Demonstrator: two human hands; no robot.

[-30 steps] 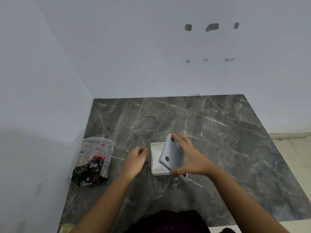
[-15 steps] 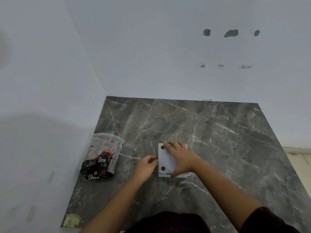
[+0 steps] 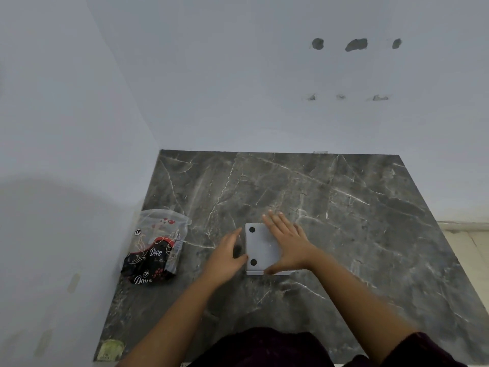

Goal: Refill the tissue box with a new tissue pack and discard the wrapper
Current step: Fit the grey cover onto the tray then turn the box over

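The white tissue box (image 3: 260, 249) lies bottom-up on the dark marble table (image 3: 344, 221), with two black round feet showing along its left side. My right hand (image 3: 288, 241) rests flat on the box's base, fingers spread, palm pressing down. My left hand (image 3: 227, 254) touches the box's left edge, fingers loosely apart, thumb near the lower black foot. The empty Dove tissue wrapper (image 3: 154, 247), clear plastic with black and red print, lies crumpled at the table's left edge beside the wall.
Grey walls close the table on the left and at the back. A yellowish sticker (image 3: 111, 349) sits at the table's near left corner. A tiled floor (image 3: 473, 250) shows past the right edge.
The base panel, held tilted in my right hand a second ago, now lies flat on the box. My right hand has opened flat over it; my left hand has uncurled against the box's side.
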